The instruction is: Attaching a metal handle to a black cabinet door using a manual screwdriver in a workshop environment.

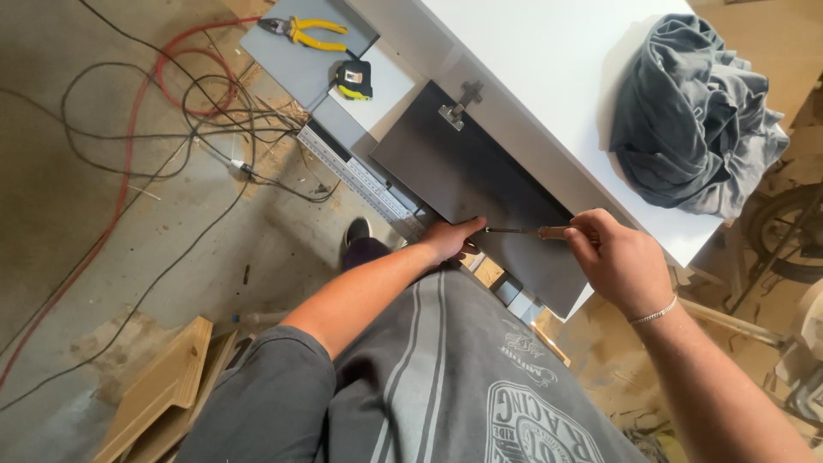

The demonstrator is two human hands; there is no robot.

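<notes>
A dark grey cabinet door panel [463, 171] hangs open from a white cabinet [531, 60], with a metal hinge [454, 111] near its far end. My left hand [447, 238] grips the near edge of the panel. My right hand [613, 257] holds a screwdriver [523, 231] with a wooden handle; its tip points at the panel's edge next to my left thumb.
A crumpled grey cloth [690, 116] lies on the white cabinet top. Yellow-handled pliers [309, 33] and a yellow and black tape measure [354, 79] rest on grey boards. A metal ruler [356, 176] leans below. Cables [163, 111] and wood offcuts [167, 386] lie on the floor.
</notes>
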